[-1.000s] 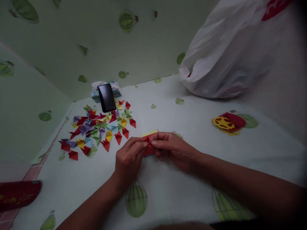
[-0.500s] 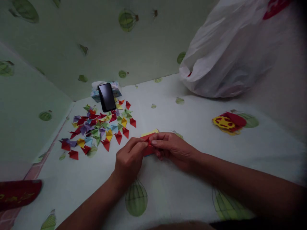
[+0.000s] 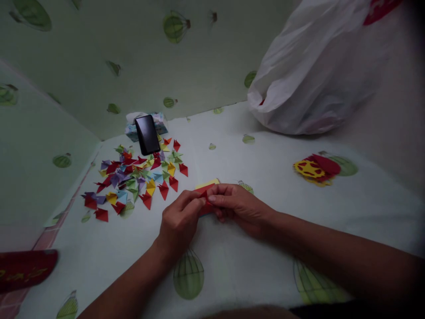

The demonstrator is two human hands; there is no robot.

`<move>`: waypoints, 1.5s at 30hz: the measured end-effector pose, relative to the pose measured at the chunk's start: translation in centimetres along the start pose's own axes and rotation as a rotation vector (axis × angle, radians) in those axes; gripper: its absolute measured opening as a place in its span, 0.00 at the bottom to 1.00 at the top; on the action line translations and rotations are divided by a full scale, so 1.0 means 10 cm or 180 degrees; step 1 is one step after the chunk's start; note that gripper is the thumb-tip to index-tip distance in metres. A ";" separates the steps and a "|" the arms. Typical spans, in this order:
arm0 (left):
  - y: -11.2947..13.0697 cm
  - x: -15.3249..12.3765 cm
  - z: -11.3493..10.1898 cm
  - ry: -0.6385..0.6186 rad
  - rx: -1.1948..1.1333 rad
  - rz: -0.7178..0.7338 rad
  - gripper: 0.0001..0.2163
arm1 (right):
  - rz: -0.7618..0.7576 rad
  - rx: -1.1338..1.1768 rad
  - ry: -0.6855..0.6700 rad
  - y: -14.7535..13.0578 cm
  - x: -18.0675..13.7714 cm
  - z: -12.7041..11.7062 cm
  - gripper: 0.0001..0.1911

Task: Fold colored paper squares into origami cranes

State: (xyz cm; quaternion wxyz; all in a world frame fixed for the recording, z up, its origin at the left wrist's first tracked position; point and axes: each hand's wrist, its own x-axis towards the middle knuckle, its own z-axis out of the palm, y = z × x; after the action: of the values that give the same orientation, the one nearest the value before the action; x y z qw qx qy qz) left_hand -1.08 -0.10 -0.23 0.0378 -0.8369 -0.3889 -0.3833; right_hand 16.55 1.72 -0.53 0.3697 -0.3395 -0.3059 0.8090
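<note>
Near the middle of the white surface, my left hand (image 3: 179, 218) pinches the left side of a small folded piece of red paper (image 3: 205, 196). My right hand (image 3: 237, 203) grips its other side between thumb and fingers, so the fingertips of both hands almost meet. Much of the folded paper is hidden by the fingers. Right beneath lies a stack of coloured paper sheets (image 3: 208, 182), red on top with a yellow edge showing behind. To the left of my hands spreads a pile of small folded paper cranes (image 3: 133, 177) in red, yellow, green, blue and purple.
A black phone (image 3: 148, 134) leans on a patterned tissue box (image 3: 161, 123) behind the pile. Yellow and red cut-out decorations (image 3: 310, 169) lie at the right. A big white plastic bag (image 3: 299, 97) stands at the back right; a red object (image 3: 28, 269) juts in at left.
Both hands stay in almost the same place, their fingers shifting only slightly on the red paper. The pile and other things have not moved.
</note>
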 end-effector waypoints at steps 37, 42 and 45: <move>0.01 -0.06 0.06 -0.0167 0.0058 0.0000 0.06 | -0.0222 -0.0204 -0.0114 0.06 0.00 -0.01 0.11; 0.00 -0.04 0.06 -0.0104 -0.0844 -0.0997 0.04 | -0.0273 -0.0227 -0.0148 0.03 0.00 0.00 0.11; -0.01 -0.02 0.07 -0.0145 -0.1770 -0.1966 0.02 | -0.0559 -0.0764 0.0109 -0.01 0.00 0.00 0.10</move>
State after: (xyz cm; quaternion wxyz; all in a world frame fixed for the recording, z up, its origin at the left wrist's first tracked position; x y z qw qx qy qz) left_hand -0.80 0.05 -0.88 -0.3150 -0.6675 -0.5041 -0.4484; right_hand 16.62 1.72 -0.49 0.4010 -0.3669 -0.4225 0.7253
